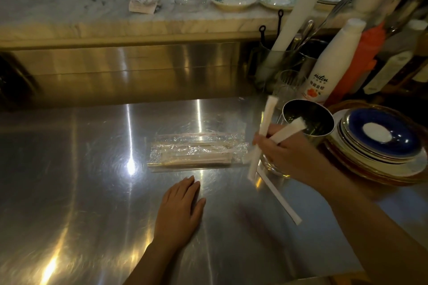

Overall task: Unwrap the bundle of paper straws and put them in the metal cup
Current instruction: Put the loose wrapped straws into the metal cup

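**Straws held over the metal cup on a steel counter**

A stainless steel counter (92,180) fills the view, streaked with glare. The left hand (179,213) lies flat on it, palm down, fingers spread and holding nothing. The right hand (281,152) grips two paper-wrapped straws (261,136); one points steeply up, the other angles into the mouth of the metal cup (308,120). Another wrapped straw (281,200) lies on the counter below the right wrist. Just left of that hand sits the opened plastic bundle (196,151) with more straws inside. Stacked plates (379,146) stand right of the cup, a white bottle (331,69) behind it.
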Motion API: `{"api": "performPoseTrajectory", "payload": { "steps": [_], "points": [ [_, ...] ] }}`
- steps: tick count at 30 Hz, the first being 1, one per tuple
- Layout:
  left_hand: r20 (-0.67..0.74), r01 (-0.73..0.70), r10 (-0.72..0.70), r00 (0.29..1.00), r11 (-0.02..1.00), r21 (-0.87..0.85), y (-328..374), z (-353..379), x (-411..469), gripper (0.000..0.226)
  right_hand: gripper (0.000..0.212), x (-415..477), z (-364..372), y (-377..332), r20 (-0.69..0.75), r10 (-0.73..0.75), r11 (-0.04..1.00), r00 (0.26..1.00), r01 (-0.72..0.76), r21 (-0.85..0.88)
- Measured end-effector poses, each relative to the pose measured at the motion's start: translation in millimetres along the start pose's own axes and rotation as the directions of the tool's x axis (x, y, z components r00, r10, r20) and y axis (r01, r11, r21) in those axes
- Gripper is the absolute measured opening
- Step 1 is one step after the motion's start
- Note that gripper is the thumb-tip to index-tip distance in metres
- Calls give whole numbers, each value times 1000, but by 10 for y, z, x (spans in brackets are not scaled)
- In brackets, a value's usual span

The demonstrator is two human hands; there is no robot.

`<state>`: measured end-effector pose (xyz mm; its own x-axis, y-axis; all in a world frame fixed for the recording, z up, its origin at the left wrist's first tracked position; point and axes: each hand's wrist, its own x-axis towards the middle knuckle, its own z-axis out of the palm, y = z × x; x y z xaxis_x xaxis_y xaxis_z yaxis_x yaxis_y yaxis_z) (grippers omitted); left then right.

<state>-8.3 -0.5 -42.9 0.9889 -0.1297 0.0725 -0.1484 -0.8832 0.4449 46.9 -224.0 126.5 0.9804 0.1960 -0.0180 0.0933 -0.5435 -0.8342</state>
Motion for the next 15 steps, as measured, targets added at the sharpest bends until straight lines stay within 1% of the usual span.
{"api": "performPoseTrajectory", "payload": {
  "steps": [2, 3, 4, 6, 7, 8, 9, 10, 11, 12, 13, 15],
  "points": [
    [-1, -1, 1, 1000, 1000, 2, -2, -2, -2, 57, 30, -29, -194, -107, -150, -52, 999, 987, 53, 5],
    [-3, 0, 0, 1000, 1000, 2, -5, -4, -3, 58, 34, -46, -291, -154, -219, -76, 997, 973, 75, -17],
    [-6, 2, -2, 1000, 1000, 1, -8, -4, -3, 59, 33, -59, -383, -192, -279, -108, 994, 954, 104, -30],
    [-7, 5, -5, 1000, 1000, 4, -6, -2, -4, 58, 25, -59, -542, -215, -391, -164, 985, 906, 172, -17],
    [-6, 7, -7, 1000, 1000, 6, -4, -1, -5, 58, 18, -44, -606, -191, -442, -170, 983, 881, 180, -21],
    [-6, 9, -8, 1000, 1000, 5, -7, 1, -5, 56, 14, -14, -658, -141, -491, -162, 986, 856, 164, -40],
    [-6, 12, -12, 1000, 1000, 6, -8, 2, -7, 55, 16, 18, -702, -78, -531, -150, 989, 834, 136, -65],
    [-5, 14, -14, 1000, 1000, 7, -9, 1, -6, 54, 20, 55, -741, 6, -554, -134, 991, 821, 106, -83],
    [-3, 14, -14, 1000, 1000, 8, -10, 0, -5, 55, 22, 102, -778, 92, -555, -106, 994, 825, 72, -84],
    [0, 12, -12, 1000, 1000, 8, -11, 0, -3, 57, 23, 153, -799, 168, -528, -64, 997, 847, 26, -79],
    [2, 10, -10, 1000, 1000, 7, -13, 2, -1, 58, 26, 205, -810, 237, -474, -12, 993, 880, -46, -110],
    [3, 13, -13, 1000, 1000, 6, -15, 9, -1, 56, 34, 304, -799, 350, -358, 92, 931, 929, -208, -301]
  ]
}}
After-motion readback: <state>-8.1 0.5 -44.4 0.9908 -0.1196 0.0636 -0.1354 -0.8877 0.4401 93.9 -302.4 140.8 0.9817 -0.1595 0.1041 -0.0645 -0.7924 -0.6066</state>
